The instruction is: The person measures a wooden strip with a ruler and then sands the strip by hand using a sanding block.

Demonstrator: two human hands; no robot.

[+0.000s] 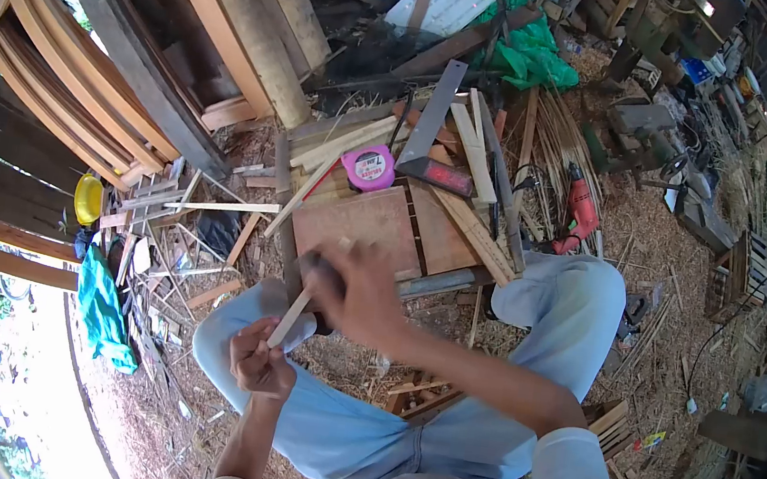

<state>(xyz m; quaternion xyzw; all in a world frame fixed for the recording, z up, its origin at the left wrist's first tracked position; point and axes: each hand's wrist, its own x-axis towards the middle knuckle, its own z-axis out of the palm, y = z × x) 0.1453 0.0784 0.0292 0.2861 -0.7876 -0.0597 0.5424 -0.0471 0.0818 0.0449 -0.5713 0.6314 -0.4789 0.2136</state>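
Sawdust and shavings cover the workshop floor (657, 273), with planks and offcuts stacked all around. The person sits with knees raised. Their left hand (261, 363) pinches the lower end of a thin wooden stick (289, 319), which slants up and to the right in front of the left knee. Their right hand (360, 289) is blurred; it appears clenched around a dark tool (321, 280) set against the stick's upper part. Just beyond the hands lies a flat wooden board (362, 222), with a pink tape measure (368, 167) at its far edge. A red drill (581, 211) rests on the floor to the right.
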